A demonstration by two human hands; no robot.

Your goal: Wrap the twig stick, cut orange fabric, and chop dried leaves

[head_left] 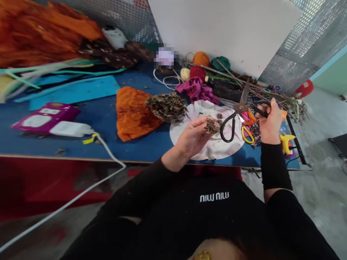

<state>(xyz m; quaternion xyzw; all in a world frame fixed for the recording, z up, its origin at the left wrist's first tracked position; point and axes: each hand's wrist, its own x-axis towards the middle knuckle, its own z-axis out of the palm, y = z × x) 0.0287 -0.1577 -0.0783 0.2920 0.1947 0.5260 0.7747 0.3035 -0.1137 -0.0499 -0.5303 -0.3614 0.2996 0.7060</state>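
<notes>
Between the thumb and fingers of my left hand (193, 139) is a small clump of dried plant bits (211, 126), brown and crumbly. My right hand (271, 121) grips one black handle of a large pair of scissors (241, 107). The blades are spread apart and point away from me; the other handle loop hangs near the clump. Below both hands lies a round white cloth (214, 146) with a few crumbs on it. Left of the cloth, a bigger clump of dried plant matter (168, 107) rests against an orange cloth (134, 115).
A purple-and-white power strip (48, 119) has a white cord running off the table's front edge. At the right are yellow-handled scissors (248, 134) and a yellow glue gun (286, 142). Twigs (287, 99), fabric balls (201, 59) and orange fabric (46, 32) line the back.
</notes>
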